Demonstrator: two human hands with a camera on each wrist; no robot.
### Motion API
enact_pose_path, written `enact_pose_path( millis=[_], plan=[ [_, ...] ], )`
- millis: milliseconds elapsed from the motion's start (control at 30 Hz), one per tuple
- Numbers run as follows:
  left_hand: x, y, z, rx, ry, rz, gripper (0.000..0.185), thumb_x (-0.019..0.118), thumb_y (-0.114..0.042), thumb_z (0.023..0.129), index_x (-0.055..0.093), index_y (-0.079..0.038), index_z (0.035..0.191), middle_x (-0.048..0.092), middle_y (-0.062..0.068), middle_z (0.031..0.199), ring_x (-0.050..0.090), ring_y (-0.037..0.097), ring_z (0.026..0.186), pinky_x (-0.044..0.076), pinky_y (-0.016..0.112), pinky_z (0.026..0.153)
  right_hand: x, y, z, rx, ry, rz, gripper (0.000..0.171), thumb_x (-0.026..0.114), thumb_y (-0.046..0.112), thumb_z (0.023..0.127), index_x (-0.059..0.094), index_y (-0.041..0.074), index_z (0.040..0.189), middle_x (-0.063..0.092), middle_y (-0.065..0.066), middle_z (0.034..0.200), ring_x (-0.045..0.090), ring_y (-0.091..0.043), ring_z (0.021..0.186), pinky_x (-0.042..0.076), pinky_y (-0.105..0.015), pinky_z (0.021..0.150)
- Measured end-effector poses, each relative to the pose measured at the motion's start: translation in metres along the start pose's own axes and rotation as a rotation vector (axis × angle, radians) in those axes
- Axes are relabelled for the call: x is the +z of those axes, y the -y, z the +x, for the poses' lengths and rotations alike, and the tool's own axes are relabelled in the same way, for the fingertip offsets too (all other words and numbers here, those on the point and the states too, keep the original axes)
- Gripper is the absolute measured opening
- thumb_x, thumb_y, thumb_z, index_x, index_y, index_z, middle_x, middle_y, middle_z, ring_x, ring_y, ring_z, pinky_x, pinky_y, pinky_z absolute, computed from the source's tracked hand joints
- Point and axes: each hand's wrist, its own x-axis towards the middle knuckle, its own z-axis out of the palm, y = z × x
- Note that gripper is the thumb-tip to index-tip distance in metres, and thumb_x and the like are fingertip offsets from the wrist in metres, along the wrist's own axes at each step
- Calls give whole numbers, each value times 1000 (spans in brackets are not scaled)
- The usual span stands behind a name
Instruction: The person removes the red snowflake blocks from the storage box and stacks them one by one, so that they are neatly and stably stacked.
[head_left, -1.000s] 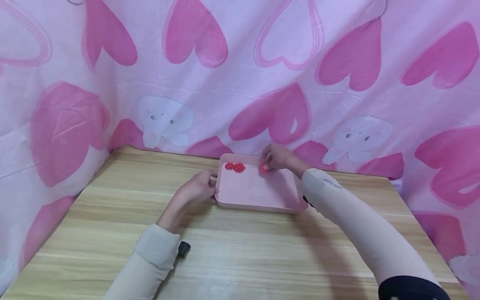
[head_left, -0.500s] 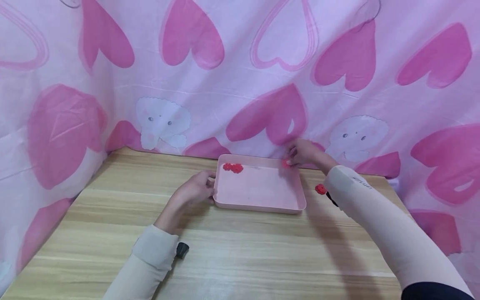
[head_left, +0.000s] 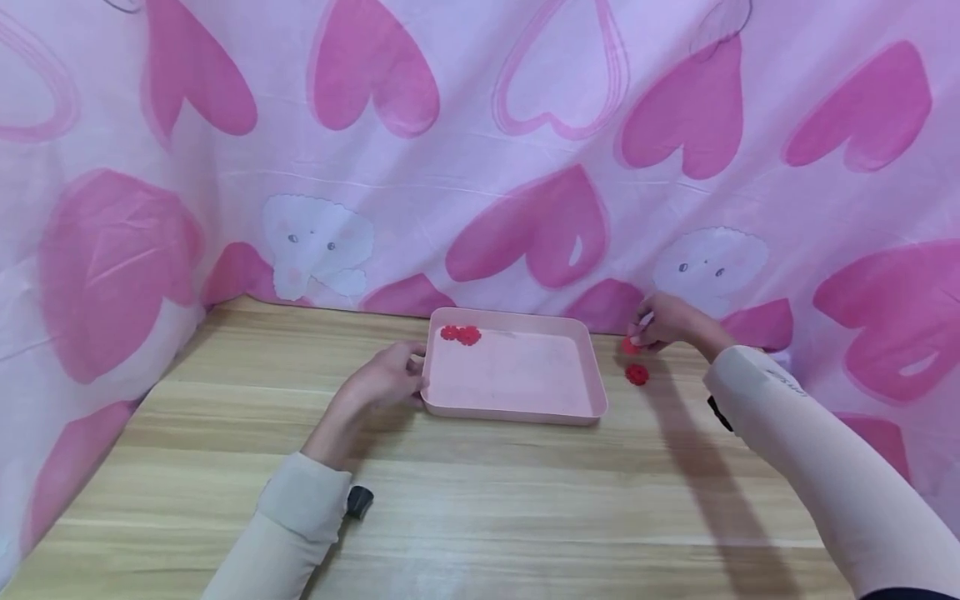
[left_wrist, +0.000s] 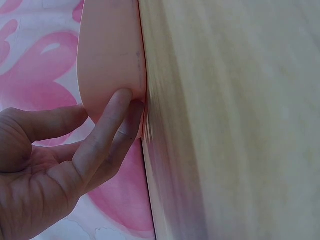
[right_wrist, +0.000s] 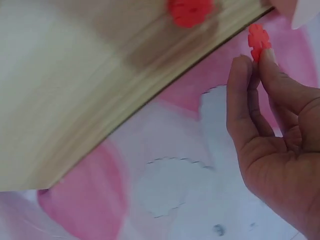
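My right hand [head_left: 663, 321] is out past the tray's right side, above the table. Its thumb and fingertips pinch a red notched snowflake disc [right_wrist: 258, 40], a plastic building piece. Another red disc [head_left: 637, 374] lies flat on the wood just in front of this hand. At the left, my left hand [head_left: 390, 373] touches the end of the pink tray [head_left: 517, 414]. In the left wrist view its fingers [left_wrist: 120, 100] press on the outer wall while the thumb tip meets the rim. Two red discs [head_left: 459, 334] lie side by side in the tray's far left corner.
The wooden table [head_left: 450, 508] carries the tray near its far edge. Behind it hangs a pink curtain [head_left: 465, 150] with hearts and white animal heads, close to the right hand. A black strap end [head_left: 360, 502] sticks out from the left sleeve.
My right hand has moved right with its disc, from over the tray to beyond the right side. The disc on the table has come into sight. The left hand stays at the tray.
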Motion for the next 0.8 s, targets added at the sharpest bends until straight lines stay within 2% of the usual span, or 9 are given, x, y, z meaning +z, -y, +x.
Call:
enact_pose_path(
  millis=[100,300,367,500,600,800],
  plan=[
    [-1,1,0,0,-3,2,57,55,9,103,38,12,157,61,35,134,74,33,102,70,41,87,1,-12,-4,3,43,32,15,75,-5,94,67,-15,101,68,-8,82,66,-13,72,70,-37,71],
    [0,0,-2,2,6,-18,57,54,10,103,38,12,157,62,35,132,73,33,103,70,42,87,6,-27,-10,55,110,77,14,72,-6,97,66,-16,104,63,-17,102,65,-12,76,70,-37,75],
    [1,0,-2,6,11,-22,57,55,11,103,37,13,157,62,36,132,73,34,104,70,43,87,8,-31,-11,57,109,79,14,72,-6,96,67,-16,105,64,-18,103,66,-13,77,70,-37,75],
    [1,-1,-3,8,13,-21,57,55,10,103,37,13,157,62,36,133,73,35,105,70,43,88,14,-38,-10,25,97,73,15,72,-7,96,67,-17,106,72,-12,92,66,-12,75,69,-35,71],
    [1,0,-2,9,12,-12,57,55,9,103,38,12,157,62,35,132,73,34,104,70,43,89,19,-42,-11,-12,83,78,19,73,-8,95,65,-20,106,74,-12,85,66,-12,73,69,-35,68],
    [1,0,-2,24,13,-13,58,54,11,102,36,13,158,62,36,129,73,34,103,70,43,86,24,-49,-11,-2,51,50,19,75,-3,95,65,-17,103,76,-17,88,68,-14,73,70,-39,67]
  ],
)
